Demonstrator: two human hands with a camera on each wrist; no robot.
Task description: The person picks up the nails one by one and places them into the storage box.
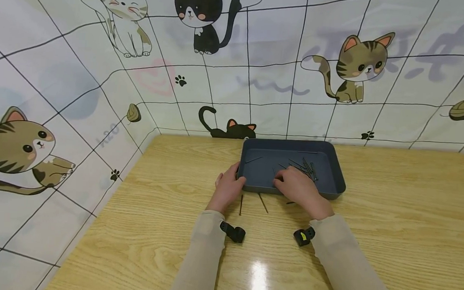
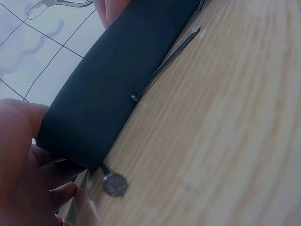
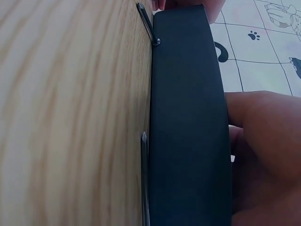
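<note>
Gripping tray corner: left hand; right hand inside.

Both sleeved forearms reach forward side by side. The left hand curls its fingers in a grip; the right hand lies palm down, fingers bent.

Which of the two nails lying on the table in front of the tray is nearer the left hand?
The straight-lying nail, just right of the left hand. The other nail lies slanted, farther right, nearer the tray's middle.
</note>
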